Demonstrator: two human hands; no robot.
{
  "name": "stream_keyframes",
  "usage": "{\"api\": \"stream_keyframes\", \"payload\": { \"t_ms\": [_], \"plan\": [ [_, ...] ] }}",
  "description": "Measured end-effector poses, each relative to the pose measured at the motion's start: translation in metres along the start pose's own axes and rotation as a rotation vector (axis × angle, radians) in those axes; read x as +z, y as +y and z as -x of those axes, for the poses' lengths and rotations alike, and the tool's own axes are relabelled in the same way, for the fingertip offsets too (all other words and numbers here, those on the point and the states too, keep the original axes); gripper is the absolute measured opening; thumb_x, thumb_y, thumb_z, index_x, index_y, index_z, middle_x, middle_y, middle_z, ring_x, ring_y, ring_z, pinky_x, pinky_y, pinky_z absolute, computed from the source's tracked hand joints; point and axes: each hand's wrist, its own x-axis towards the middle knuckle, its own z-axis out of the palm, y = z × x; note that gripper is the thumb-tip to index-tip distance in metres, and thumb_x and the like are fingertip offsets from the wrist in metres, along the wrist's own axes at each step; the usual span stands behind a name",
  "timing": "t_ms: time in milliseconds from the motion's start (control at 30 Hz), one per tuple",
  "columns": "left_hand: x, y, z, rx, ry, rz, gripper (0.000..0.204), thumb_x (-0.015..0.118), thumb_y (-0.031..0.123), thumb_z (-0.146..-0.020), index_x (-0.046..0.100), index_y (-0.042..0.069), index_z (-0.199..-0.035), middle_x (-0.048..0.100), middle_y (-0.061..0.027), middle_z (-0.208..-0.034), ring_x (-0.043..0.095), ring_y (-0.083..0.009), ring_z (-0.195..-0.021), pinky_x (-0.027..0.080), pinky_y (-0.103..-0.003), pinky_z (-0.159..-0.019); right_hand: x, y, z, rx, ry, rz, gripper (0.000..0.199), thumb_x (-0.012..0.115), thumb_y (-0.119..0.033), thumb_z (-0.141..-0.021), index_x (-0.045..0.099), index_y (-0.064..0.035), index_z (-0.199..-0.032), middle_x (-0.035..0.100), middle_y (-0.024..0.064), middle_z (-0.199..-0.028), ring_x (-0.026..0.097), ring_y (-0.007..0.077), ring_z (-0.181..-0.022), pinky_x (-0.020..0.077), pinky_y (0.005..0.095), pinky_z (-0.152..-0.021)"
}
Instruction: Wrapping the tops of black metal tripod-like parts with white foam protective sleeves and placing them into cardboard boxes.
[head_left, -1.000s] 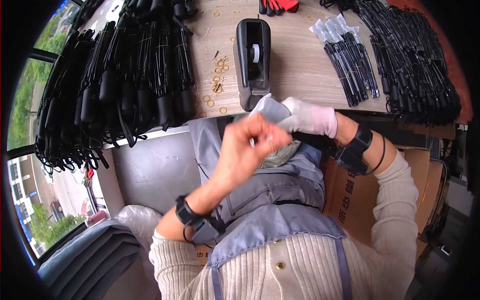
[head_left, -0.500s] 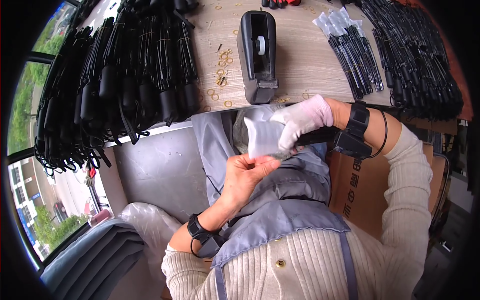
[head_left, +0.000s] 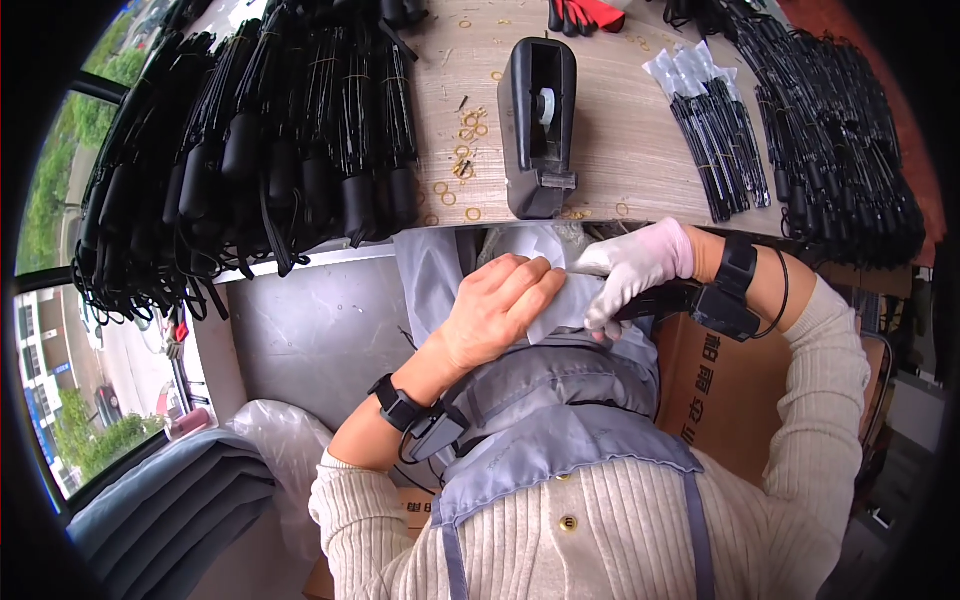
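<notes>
Over my lap, my bare left hand is closed with bent fingers on a whitish clear plastic sleeve. My right hand, in a white and pink glove, wraps round a slim black bundle, which looks like a folded umbrella frame and runs back under my right wrist. The plastic sleeve lies at the bundle's left end, between my two hands. My left fingers partly cover the sleeve, and the glove hides much of the bundle.
A black tape dispenser stands on the wooden table in front of me. Folded umbrella frames with black handles crowd the left; more frames lie right. A smaller plastic-tipped bundle, rubber bands and red-black gloves lie between.
My left hand has moved up, from pinching the sleeve's lower edge to closing over the sleeve with its back upward. My right hand stays on the black bundle. The view has shifted slightly.
</notes>
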Motion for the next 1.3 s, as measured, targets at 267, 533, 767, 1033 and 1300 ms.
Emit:
{"api": "stream_keyframes", "payload": {
  "t_ms": [267,533,767,1033,1300],
  "plan": [
    [-0.018,0.002,-0.029,-0.559,0.079,0.425,0.028,0.063,0.006,-0.076,0.063,-0.003,-0.103,0.065,-0.0112,-0.095,0.061,-0.0176,-0.079,0.049,-0.028,-0.067,0.025,0.003,-0.002,-0.11,0.642,1.385,0.023,0.061,-0.016,-0.078,0.058,0.001,-0.094,0.065,0.0172,-0.081,0.067,0.0287,-0.072,0.0523,0.0387,-0.06],
    [0.041,-0.04,-0.029,-1.227,0.009,0.868,0.013,0.061,0.007,-0.085,0.068,-0.003,-0.082,0.068,-0.0075,-0.074,0.063,-0.0125,-0.066,0.05,-0.025,-0.062,0.037,0.023,-0.009,-0.073,0.906,1.802,0.034,0.065,-0.021,-0.076,0.056,0.0021,-0.1,0.062,0.0119,-0.077,0.064,0.0297,-0.07,0.051,0.0376,-0.061],
    [0.019,-0.028,-0.025,-1.209,-0.044,1.222,0.022,0.06,0.018,-0.088,0.067,-0.001,-0.079,0.067,-0.0078,-0.071,0.062,-0.0149,-0.062,0.051,-0.026,-0.058,0.02,0.021,0.018,-0.48,0.701,0.4,0.046,0.069,-0.016,-0.077,0.053,0.002,-0.116,0.064,0.0077,-0.089,0.062,0.0182,-0.067,0.0507,0.0302,-0.061],
    [0.006,-0.011,-0.022,-1.233,0.199,1.335,0.034,0.063,0.032,-0.089,0.069,-0.001,-0.081,0.061,-0.0039,-0.063,0.055,-0.0095,-0.054,0.044,-0.023,-0.051,0.027,0.032,0.01,-0.414,0.527,-0.522,0.059,0.071,-0.016,-0.077,0.047,-0.0001,-0.129,0.061,0.0039,-0.095,0.057,0.0081,-0.061,0.0486,0.0227,-0.058],
    [0.019,-0.016,-0.001,-0.963,-0.111,1.253,0.022,0.059,0.018,-0.092,0.069,-0.001,-0.088,0.059,-0.0025,-0.061,0.052,-0.0071,-0.054,0.043,-0.021,-0.05,0.047,0.038,0.006,-0.444,0.557,-0.682,0.052,0.071,-0.015,-0.078,0.051,-0.0009,-0.124,0.058,0.0017,-0.077,0.056,0.0084,-0.059,0.0459,0.0219,-0.053]
  ]
}}
